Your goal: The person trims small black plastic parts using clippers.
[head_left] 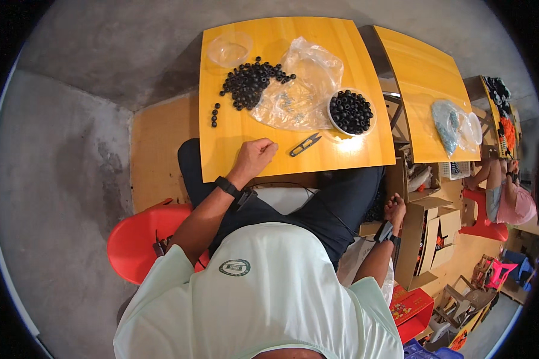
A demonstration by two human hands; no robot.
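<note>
Loose black beads on the desk, a closed hand beside them

The black beads (247,87) lie in a pile on the left half of the desk (353,42), a few strung out on its left side. More fill a white bowl (334,124) to the right. Between pile and bowl, a crumpled clear bag (305,60) lies flat with small pale bits in or on it, too small to identify. Dark snips (305,145) lie in front of it, and a clear bowl (230,49) sits at the far left corner.

The left hand (256,159) is at the near edge, its grip curled into a loose fist; whether anything is inside, I cannot tell. The right hand (394,210) is off the desk, near an open cardboard box (426,239), fingers partly bent; how closed that grip is, or whether it holds anything, I cannot tell.

The beads look light, hard and smooth, likely to roll when nudged; a fingertip pinch across the round sides, clear of the hole, should suit. The full bowl is probably best taken by opposite walls, kept level. The bag looks soft and slippery, easiest gathered by a bare corner. The snips seem stiff: hold them mid-body, away from the points.
</note>
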